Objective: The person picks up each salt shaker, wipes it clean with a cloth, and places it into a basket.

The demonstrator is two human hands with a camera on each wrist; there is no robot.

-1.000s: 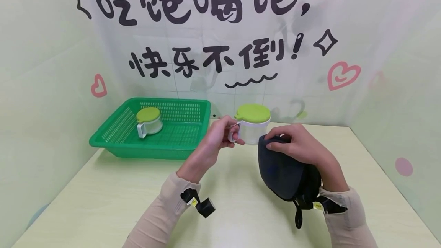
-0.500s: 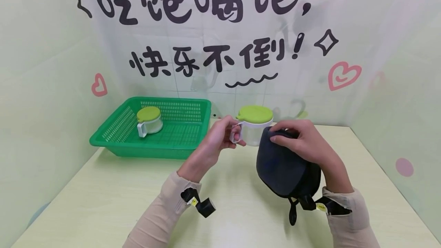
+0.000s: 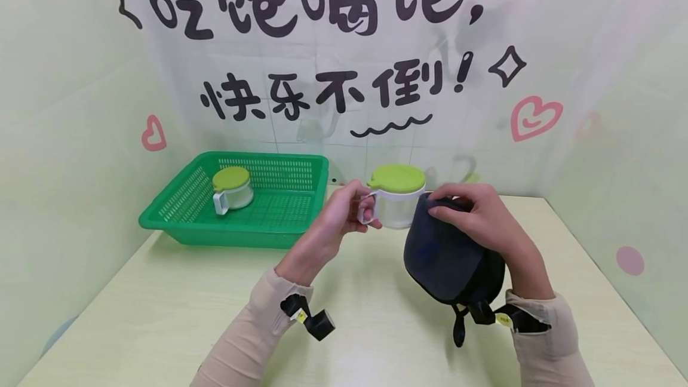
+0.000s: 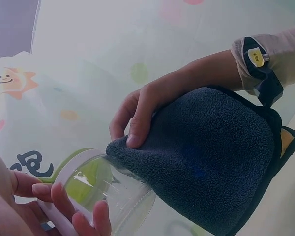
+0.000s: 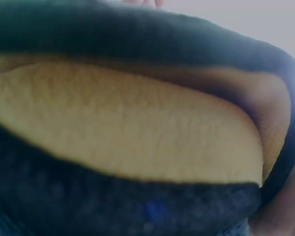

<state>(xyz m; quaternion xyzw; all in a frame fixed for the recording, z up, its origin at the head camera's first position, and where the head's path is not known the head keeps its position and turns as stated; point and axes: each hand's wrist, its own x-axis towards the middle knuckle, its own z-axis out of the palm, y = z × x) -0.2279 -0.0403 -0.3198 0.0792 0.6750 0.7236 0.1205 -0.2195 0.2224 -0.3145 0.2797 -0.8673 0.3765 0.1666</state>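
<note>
Head view shows, near the middle of the frame, the person's left hand (image 3: 344, 211) pinching the white handle of a clear plastic cup with a round green lid (image 3: 396, 199), which it holds just above the pale green table (image 3: 177, 309). The right hand (image 3: 478, 217) presses a dark grey fleece cloth with a yellow inner side (image 3: 448, 258) against the right wall of the cup; its fingers are curled over the upper edge of the cloth and grip it, while the rest of the cloth hangs down toward the lower right of the frame.

In the left wrist view the cup (image 4: 105, 194) lies at the lower left, and the cloth (image 4: 211, 152) touches its clear wall, with the right thumb pressing the fleece on the rim zone. The right wrist view is filled by the cloth (image 5: 137, 128), so it shows nothing of the cup.

The step in hand seems to be the wiping of the outside of the cup. By judgement, the next move calls for a steady hold on the handle, so the cup does not turn, and for sliding the cloth around the wall under light pressure without pushing the lid off.

At the middle left of the head view, a green slotted plastic basket (image 3: 279, 229) stands on the table, and a second cup of the same kind (image 3: 232, 190) sits inside it.
</note>
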